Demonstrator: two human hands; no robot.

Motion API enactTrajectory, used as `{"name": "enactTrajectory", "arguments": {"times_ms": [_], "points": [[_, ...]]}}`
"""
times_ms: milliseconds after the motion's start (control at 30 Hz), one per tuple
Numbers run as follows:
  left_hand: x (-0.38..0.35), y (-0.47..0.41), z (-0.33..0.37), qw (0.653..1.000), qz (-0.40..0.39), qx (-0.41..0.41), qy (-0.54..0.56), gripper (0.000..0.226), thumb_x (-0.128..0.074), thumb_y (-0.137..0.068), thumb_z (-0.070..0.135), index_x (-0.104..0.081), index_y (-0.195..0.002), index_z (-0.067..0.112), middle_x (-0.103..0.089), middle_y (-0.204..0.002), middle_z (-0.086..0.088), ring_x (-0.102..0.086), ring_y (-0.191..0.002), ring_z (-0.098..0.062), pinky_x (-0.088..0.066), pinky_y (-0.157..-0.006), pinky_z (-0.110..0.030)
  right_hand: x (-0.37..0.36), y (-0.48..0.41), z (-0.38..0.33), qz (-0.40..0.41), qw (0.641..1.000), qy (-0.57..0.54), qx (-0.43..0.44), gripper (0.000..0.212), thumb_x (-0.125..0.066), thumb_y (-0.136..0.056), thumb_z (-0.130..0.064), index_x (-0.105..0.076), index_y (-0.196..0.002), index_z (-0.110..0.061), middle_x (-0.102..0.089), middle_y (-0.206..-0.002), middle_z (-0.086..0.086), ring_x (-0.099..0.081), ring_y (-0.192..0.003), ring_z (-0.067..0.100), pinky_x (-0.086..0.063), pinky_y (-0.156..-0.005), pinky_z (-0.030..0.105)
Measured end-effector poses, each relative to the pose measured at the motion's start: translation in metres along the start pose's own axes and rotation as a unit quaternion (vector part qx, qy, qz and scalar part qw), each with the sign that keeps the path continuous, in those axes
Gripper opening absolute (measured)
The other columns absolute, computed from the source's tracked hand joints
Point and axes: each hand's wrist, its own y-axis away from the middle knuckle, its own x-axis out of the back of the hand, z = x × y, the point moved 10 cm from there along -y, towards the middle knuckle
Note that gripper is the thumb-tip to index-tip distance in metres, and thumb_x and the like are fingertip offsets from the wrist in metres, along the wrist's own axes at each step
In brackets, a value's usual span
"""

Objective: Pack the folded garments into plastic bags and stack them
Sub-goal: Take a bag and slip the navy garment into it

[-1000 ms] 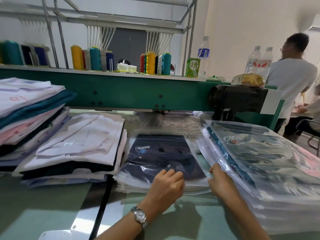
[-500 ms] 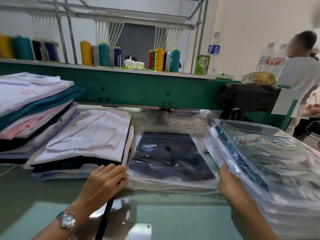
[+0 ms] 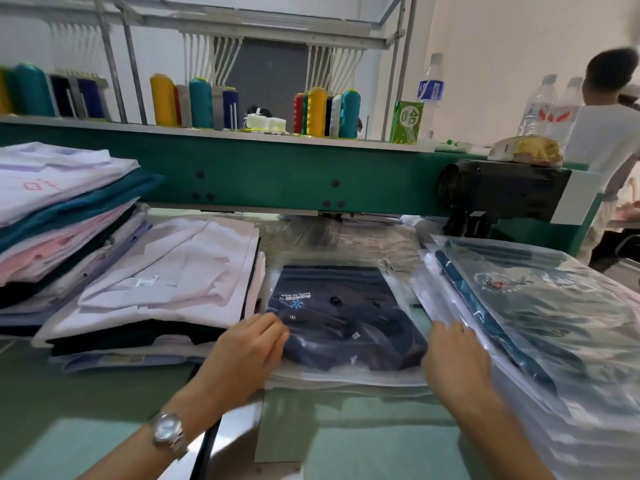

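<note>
Flanking the bagged navy garment [image 3: 343,317], the left hand [image 3: 247,351] and right hand [image 3: 453,358] lie loose-fingered, apparently touching its edges.

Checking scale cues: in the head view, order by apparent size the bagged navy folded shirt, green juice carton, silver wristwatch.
1. bagged navy folded shirt
2. green juice carton and silver wristwatch: alike; watch is nearer, so unranked.

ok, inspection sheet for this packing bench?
Surface: green table, piles across its far half.
Job's things: bagged navy garment at centre on flat bags; bagged stack to its right; unbagged folded piles to its left.
Clutter: thread cones, water bottles, green carton along the back.
Hands: left hand touches the navy bag's left edge, right hand its right edge.
Cables: nothing seen.
Surroundings: green machine beam; person in white shirt, far right.
</note>
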Motion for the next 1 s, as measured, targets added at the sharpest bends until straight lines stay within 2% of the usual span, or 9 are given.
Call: {"name": "enactTrajectory", "arguments": {"times_ms": [133,233,400,500,633,733,800,900,1000], "points": [[-0.035,-0.029,-0.04,0.965,-0.128,0.203,-0.104,0.024,-0.051,-0.095,0.01,-0.055,-0.118,0.015,-0.059,-0.116,0.0,-0.058,-0.106,-0.017,-0.049,-0.085,-0.026,-0.015,-0.031,-0.023,-0.038,0.998,-0.044,0.036,0.027,-0.045,-0.087,-0.01,-0.055,-0.112,-0.011,-0.057,-0.116,0.008,-0.051,-0.108,0.027,-0.037,-0.076,0.031],[-0.059,-0.026,-0.058,0.926,-0.213,0.277,-0.143,0.023,-0.056,-0.095,0.013,-0.059,-0.118,0.012,-0.063,-0.117,-0.004,-0.063,-0.106,-0.021,-0.05,-0.085,-0.028,-0.035,-0.05,-0.026,-0.082,0.992,-0.094,0.031,0.031,-0.044,-0.086,-0.009,-0.053,-0.116,-0.008,-0.057,-0.118,0.011,-0.052,-0.108,0.029,-0.041,-0.077,0.033],[-0.07,-0.034,-0.069,0.9,-0.253,0.308,-0.179,0.026,-0.057,-0.098,0.021,-0.059,-0.124,0.015,-0.06,-0.126,-0.005,-0.061,-0.114,-0.022,-0.051,-0.088,-0.029,-0.061,-0.071,-0.019,-0.116,0.97,-0.209,-0.032,0.044,-0.048,-0.087,-0.014,-0.044,-0.128,0.002,-0.058,-0.119,0.016,-0.058,-0.105,0.032,-0.044,-0.073,0.03],[-0.067,-0.036,-0.069,0.889,-0.255,0.334,-0.18,0.03,-0.058,-0.098,0.027,-0.059,-0.125,0.014,-0.059,-0.128,-0.004,-0.06,-0.115,-0.02,-0.051,-0.087,-0.027,-0.074,-0.076,-0.015,-0.122,0.945,-0.289,-0.094,0.061,-0.05,-0.091,-0.022,-0.025,-0.139,0.007,-0.055,-0.127,0.02,-0.055,-0.112,0.037,-0.041,-0.076,0.033],[-0.058,-0.038,-0.074,0.889,-0.235,0.36,-0.156,0.036,-0.061,-0.096,0.034,-0.058,-0.124,0.012,-0.06,-0.127,-0.005,-0.06,-0.117,-0.021,-0.052,-0.088,-0.027,-0.083,-0.089,-0.012,-0.139,0.877,-0.434,-0.151,0.046,-0.063,-0.085,-0.019,-0.05,-0.123,0.002,-0.057,-0.124,0.019,-0.057,-0.109,0.036,-0.049,-0.085,0.035],[-0.055,-0.042,-0.07,0.889,-0.221,0.361,-0.174,0.031,-0.055,-0.098,0.019,-0.056,-0.128,0.013,-0.057,-0.132,-0.007,-0.057,-0.122,-0.02,-0.052,-0.09,-0.027,-0.084,-0.093,-0.019,-0.145,0.835,-0.506,-0.161,0.022,-0.068,-0.08,-0.005,-0.061,-0.1,0.001,-0.064,-0.11,0.018,-0.061,-0.084,0.026,-0.051,-0.07,0.028],[-0.055,-0.045,-0.067,0.892,-0.216,0.358,-0.169,0.03,-0.052,-0.098,0.016,-0.056,-0.128,0.012,-0.058,-0.13,-0.008,-0.058,-0.12,-0.02,-0.051,-0.089,-0.026,-0.084,-0.094,-0.021,-0.152,0.834,-0.502,-0.171,0.02,-0.068,-0.078,-0.004,-0.061,-0.096,0.001,-0.065,-0.107,0.018,-0.062,-0.09,0.029,-0.053,-0.074,0.032],[-0.058,-0.046,-0.073,0.899,-0.221,0.362,-0.11,0.028,-0.058,-0.095,0.024,-0.062,-0.118,0.009,-0.064,-0.121,-0.009,-0.062,-0.112,-0.022,-0.05,-0.087,-0.027,-0.074,-0.096,-0.021,-0.14,0.841,-0.492,-0.175,0.038,-0.065,-0.077,-0.004,-0.058,-0.113,0.003,-0.064,-0.109,0.02,-0.063,-0.098,0.034,-0.052,-0.075,0.034],[-0.061,-0.043,-0.08,0.897,-0.238,0.371,-0.025,0.025,-0.056,-0.094,0.024,-0.064,-0.11,0.007,-0.067,-0.115,-0.011,-0.063,-0.106,-0.026,-0.048,-0.081,-0.029,-0.059,-0.097,-0.022,-0.105,0.859,-0.473,-0.163,0.02,-0.06,-0.075,-0.007,-0.059,-0.095,-0.002,-0.065,-0.095,0.016,-0.063,-0.09,0.033,-0.051,-0.071,0.034]]}}
